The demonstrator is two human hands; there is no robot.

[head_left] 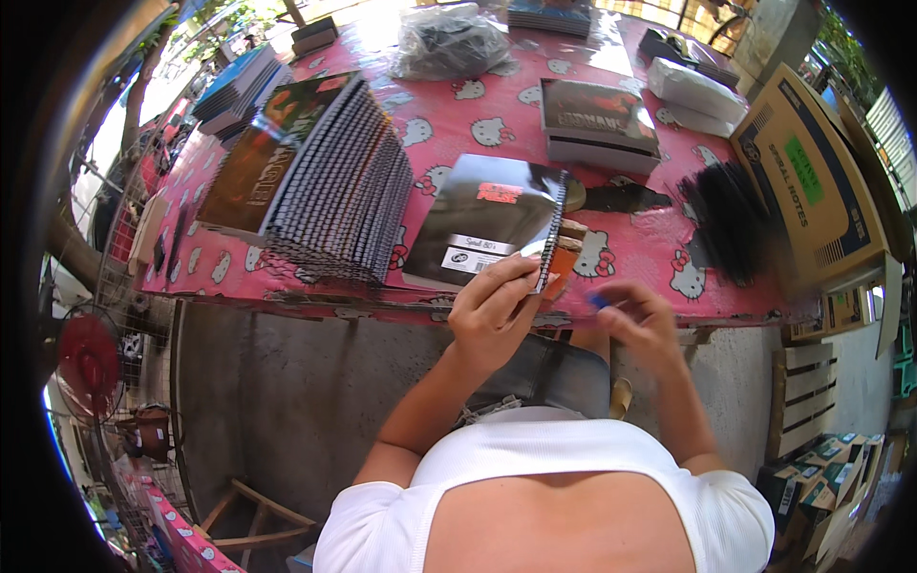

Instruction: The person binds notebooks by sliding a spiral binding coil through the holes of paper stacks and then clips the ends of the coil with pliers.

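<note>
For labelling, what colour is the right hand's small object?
The small object is blue; see head view.

Bright daylight, glare on tabletop (454,134), blurred right fingers (635,298), curved edges

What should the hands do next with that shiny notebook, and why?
Perhaps bring the right hand to the lower end of the spiral binding on the notebook: the left hand holds that corner, while the right is apart from it and seems to hold something small and blue, too blurred to name.

A red fan (88,365) and a wooden frame (272,502) stand left, wooden slats (802,377) right.
</note>
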